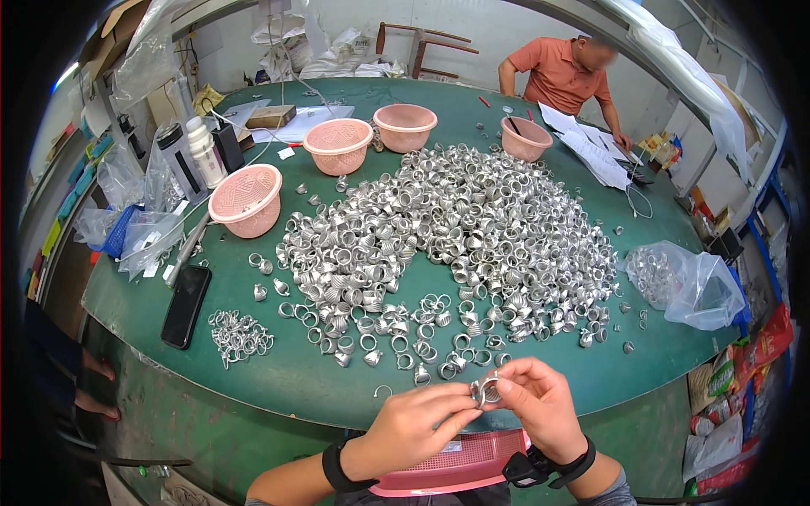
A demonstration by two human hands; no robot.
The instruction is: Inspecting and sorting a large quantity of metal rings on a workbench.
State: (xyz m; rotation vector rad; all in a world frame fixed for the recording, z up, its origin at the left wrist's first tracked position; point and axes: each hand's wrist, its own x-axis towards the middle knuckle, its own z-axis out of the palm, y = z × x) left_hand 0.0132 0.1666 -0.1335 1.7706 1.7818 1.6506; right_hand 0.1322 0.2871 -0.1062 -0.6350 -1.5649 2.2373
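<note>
Ring [483, 393] pinched btwn L fingers [447, 394] & R fingers [512, 394] | big ring heap [506, 236] on worktop [295, 375], prob. mostly to go | done qty unclear

My left hand [413, 426] and right hand [544, 401] are both bare. The left wrist bears a broad, plain black wristband [336, 466]; the right wrist bears a black strap [578, 468] with an angular black attachment [525, 470] at its inner side. A grey sleeve [613, 494] covers part of my right arm, and dark clothing [494, 496] covers my lap.
</note>
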